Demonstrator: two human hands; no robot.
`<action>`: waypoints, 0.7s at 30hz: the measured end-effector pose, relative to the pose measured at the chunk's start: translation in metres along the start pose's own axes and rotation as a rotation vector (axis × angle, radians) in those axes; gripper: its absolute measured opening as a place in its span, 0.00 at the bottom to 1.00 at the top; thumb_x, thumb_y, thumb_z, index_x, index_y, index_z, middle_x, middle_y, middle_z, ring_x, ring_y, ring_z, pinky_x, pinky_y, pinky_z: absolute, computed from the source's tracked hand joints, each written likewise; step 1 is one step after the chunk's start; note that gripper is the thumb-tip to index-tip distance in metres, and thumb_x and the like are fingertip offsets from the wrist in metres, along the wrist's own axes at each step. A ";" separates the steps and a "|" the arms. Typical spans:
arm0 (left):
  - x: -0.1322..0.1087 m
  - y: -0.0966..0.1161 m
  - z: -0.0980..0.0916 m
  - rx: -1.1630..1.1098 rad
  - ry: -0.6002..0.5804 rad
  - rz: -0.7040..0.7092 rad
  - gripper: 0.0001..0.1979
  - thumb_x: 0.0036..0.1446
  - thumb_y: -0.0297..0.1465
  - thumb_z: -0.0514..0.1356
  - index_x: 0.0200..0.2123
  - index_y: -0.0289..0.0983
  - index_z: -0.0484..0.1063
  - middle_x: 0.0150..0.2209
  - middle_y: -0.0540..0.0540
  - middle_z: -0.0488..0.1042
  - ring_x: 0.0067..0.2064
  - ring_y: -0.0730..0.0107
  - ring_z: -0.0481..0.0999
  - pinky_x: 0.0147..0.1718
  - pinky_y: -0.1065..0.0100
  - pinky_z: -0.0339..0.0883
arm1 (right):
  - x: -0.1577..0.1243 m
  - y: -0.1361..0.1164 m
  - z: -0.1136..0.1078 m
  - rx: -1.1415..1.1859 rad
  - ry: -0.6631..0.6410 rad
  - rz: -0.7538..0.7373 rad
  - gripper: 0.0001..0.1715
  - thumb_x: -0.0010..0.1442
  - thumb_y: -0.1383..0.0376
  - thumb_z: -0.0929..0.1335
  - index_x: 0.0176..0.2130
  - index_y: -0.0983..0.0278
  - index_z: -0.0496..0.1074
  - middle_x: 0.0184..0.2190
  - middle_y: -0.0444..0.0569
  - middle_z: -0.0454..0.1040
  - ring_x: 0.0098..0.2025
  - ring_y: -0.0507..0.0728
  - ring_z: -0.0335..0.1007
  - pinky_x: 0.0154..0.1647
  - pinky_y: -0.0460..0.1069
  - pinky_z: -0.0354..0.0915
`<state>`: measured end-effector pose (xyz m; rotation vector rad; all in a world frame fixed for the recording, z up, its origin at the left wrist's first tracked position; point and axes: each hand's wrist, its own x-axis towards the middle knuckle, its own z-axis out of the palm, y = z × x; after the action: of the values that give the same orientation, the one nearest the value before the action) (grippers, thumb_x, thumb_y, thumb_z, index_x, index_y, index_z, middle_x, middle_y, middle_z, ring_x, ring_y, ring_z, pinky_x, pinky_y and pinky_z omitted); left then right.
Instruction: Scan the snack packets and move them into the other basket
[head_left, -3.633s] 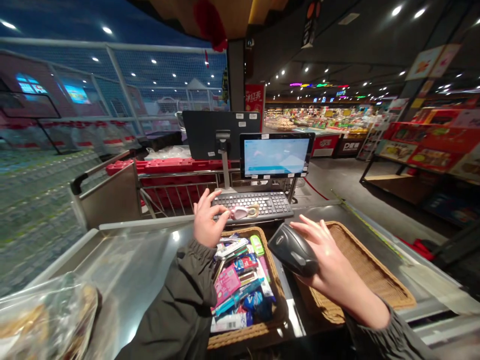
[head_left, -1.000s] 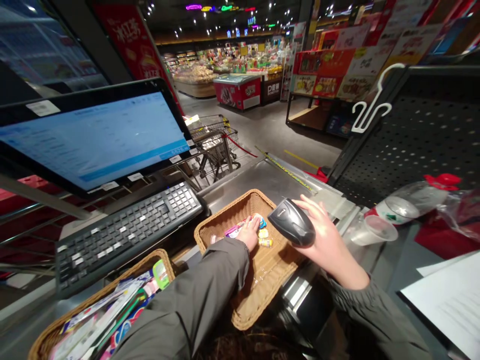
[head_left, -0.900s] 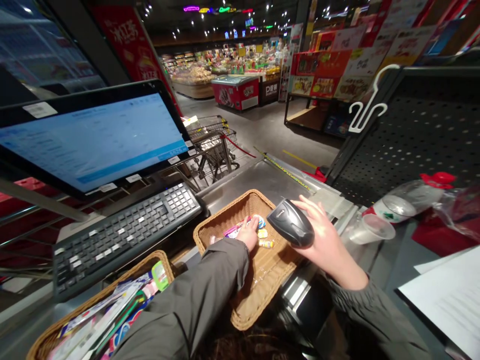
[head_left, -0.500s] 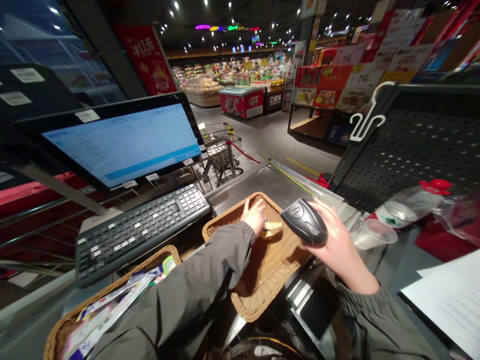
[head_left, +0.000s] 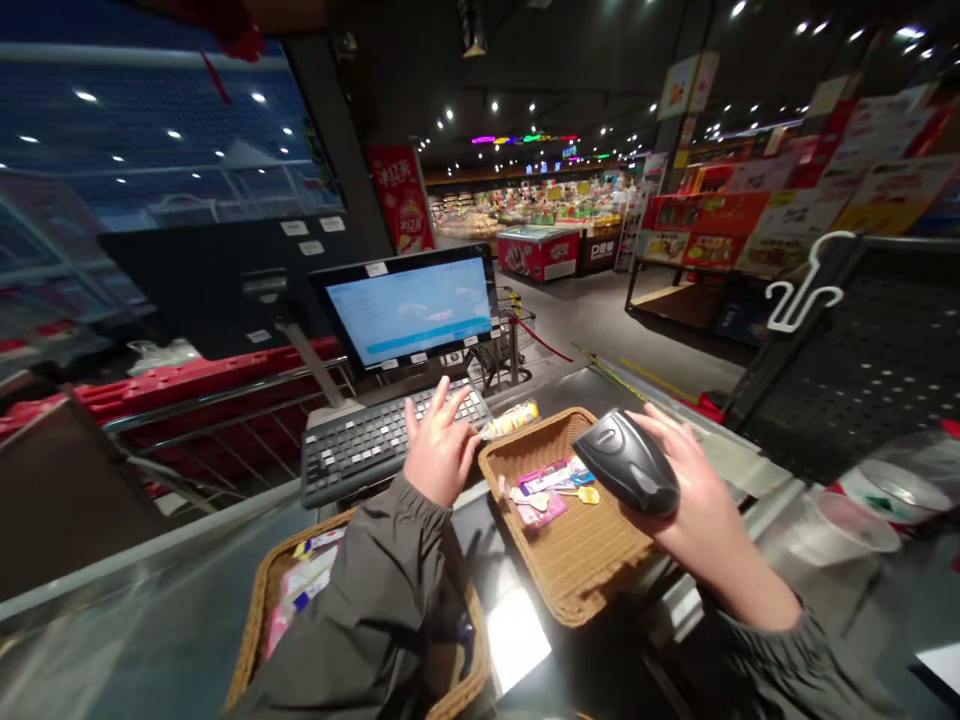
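Observation:
My left hand (head_left: 439,450) is above the keyboard (head_left: 367,440) with its index and middle fingers stretched toward the keys. A yellow-and-white wrapped packet (head_left: 514,420) sticks out from its thumb side, over the far left rim of a wicker basket (head_left: 566,590). The grip behind the thumb is partly hidden. In my right hand (head_left: 694,500) is a black barcode scanner (head_left: 628,462), held over the basket's right side. Pink and purple sweet packets (head_left: 546,480) and a small yellow piece (head_left: 588,495) lie inside the basket.
A second wicker basket (head_left: 251,640) with packets stands under my left forearm. Behind the keyboard is a lit monitor (head_left: 412,305). Clear plastic cups (head_left: 851,525) stand at right, near a black perforated panel (head_left: 885,350) with a white hanger (head_left: 802,290).
My left hand has gone from inside the basket to the keyboard, the yellow packet moving with it. The basket's sweets now show. The view has turned left; the scanner stays in my right hand.

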<state>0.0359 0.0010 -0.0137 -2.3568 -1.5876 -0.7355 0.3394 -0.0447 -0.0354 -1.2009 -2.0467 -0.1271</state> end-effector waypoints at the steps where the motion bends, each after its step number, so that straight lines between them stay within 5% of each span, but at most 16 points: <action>1: -0.010 -0.005 -0.008 0.020 0.032 -0.024 0.11 0.63 0.29 0.53 0.29 0.38 0.72 0.64 0.41 0.65 0.70 0.47 0.49 0.63 0.30 0.36 | 0.005 -0.010 0.002 0.012 -0.006 -0.035 0.28 0.58 0.59 0.67 0.57 0.60 0.65 0.60 0.60 0.64 0.68 0.74 0.50 0.64 0.76 0.46; 11: -0.092 -0.056 -0.069 0.093 0.147 -0.285 0.11 0.64 0.31 0.52 0.31 0.38 0.71 0.65 0.40 0.62 0.71 0.47 0.46 0.62 0.29 0.38 | 0.030 -0.096 0.029 0.097 -0.145 -0.269 0.22 0.55 0.62 0.68 0.50 0.63 0.71 0.60 0.62 0.64 0.68 0.73 0.49 0.63 0.77 0.49; 21: -0.141 -0.072 -0.089 0.143 0.146 -0.356 0.11 0.63 0.30 0.52 0.30 0.38 0.70 0.65 0.37 0.62 0.71 0.47 0.47 0.62 0.30 0.42 | 0.032 -0.133 0.037 0.161 -0.218 -0.394 0.23 0.55 0.64 0.67 0.51 0.63 0.70 0.57 0.61 0.67 0.67 0.73 0.53 0.63 0.78 0.48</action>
<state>-0.0974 -0.1231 -0.0168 -1.8971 -1.9457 -0.8091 0.2051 -0.0802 -0.0056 -0.7285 -2.4159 -0.0172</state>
